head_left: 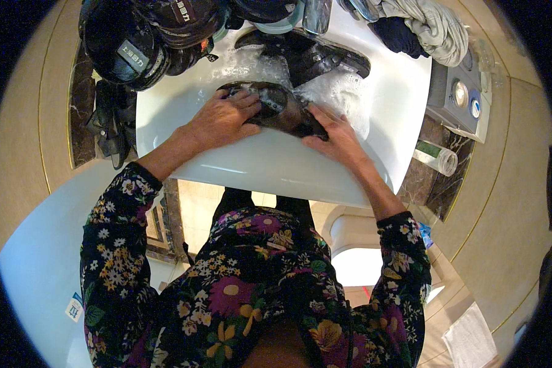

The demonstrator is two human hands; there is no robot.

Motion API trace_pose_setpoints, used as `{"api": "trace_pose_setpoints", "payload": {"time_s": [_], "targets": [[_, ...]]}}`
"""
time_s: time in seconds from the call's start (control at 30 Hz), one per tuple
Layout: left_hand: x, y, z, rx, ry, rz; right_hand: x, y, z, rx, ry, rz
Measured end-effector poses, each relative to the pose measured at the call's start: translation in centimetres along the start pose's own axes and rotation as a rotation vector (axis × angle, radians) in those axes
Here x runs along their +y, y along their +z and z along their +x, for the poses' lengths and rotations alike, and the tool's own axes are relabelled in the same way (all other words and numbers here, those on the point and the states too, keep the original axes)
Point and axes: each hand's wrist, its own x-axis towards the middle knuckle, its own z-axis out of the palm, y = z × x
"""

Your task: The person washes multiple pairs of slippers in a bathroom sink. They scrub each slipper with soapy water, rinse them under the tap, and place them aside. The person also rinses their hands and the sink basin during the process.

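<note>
A dark shoe (291, 113), wet and streaked with suds, lies across the near side of the white sink (251, 161). Its left end is under the fingers of my left hand (225, 118), which curl over it. My right hand (334, 134) grips the right end, thumb toward me and fingers on top. Just beyond it, a second dark shoe (316, 61) rests in the foamy water (343, 98), touched by neither hand. The undersides of both my hands are hidden.
Several black shoes (126, 58) crowd the sink's far left rim, near a metal faucet (317, 15). Grey cloth (438, 27) lies at the far right, above a grey box with round dials (463, 92) and a clear jar (438, 158). A bathtub (37, 257) stands left, a toilet (356, 245) below right.
</note>
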Motion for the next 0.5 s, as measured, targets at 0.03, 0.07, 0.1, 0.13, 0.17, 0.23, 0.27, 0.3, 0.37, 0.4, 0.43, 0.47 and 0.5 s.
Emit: {"api": "trace_pose_setpoints", "payload": {"time_s": [0.03,0.07,0.1,0.13,0.17,0.23,0.27,0.3,0.37,0.4,0.43,0.47,0.5], "targets": [[1.4,-0.5,0.4,-0.016,-0.077,0.004,-0.2,0.7,0.4,0.047,-0.054,-0.112],[3.2,-1.1,0.9,-0.033,-0.154,0.008,-0.6,1.9,0.6,0.097,-0.048,-0.185],[4.1,-1.7,1.3,-0.048,-0.229,0.015,-1.2,3.0,1.0,0.15,-0.043,-0.26],[3.5,-0.9,1.9,-0.11,-0.175,0.039,-1.4,3.5,1.2,0.203,-0.037,-0.335],[3.3,-0.4,2.4,-0.063,-0.158,0.097,-1.2,3.4,1.5,0.192,-0.047,-0.355],[3.5,0.3,2.6,0.021,-0.128,0.208,-0.9,3.3,1.7,0.162,-0.066,-0.383],[3.3,0.5,2.7,-0.041,-0.167,0.132,-0.6,2.7,1.3,0.075,-0.004,-0.302],[2.7,0.2,2.5,-0.095,-0.22,0.065,-0.2,2.0,1.4,0.044,-0.039,-0.263],[1.8,0.5,2.1,-0.064,-0.236,-0.039,1.5,0.2,0.5,-0.025,-0.085,-0.196],[1.1,0.6,1.9,0.022,-0.193,-0.063,3.6,0.2,-0.7,0.086,-0.137,-0.262],[0.4,0.8,1.2,0.103,-0.168,-0.093,3.7,-0.7,-1.3,0.108,-0.133,-0.309],[0.0,0.9,0.5,0.286,-0.057,-0.123,3.4,-1.7,-2.1,0.13,-0.13,-0.356],[-0.2,0.9,0.3,0.264,-0.05,-0.169,3.0,-2.5,-2.7,0.151,-0.126,-0.402]]}}
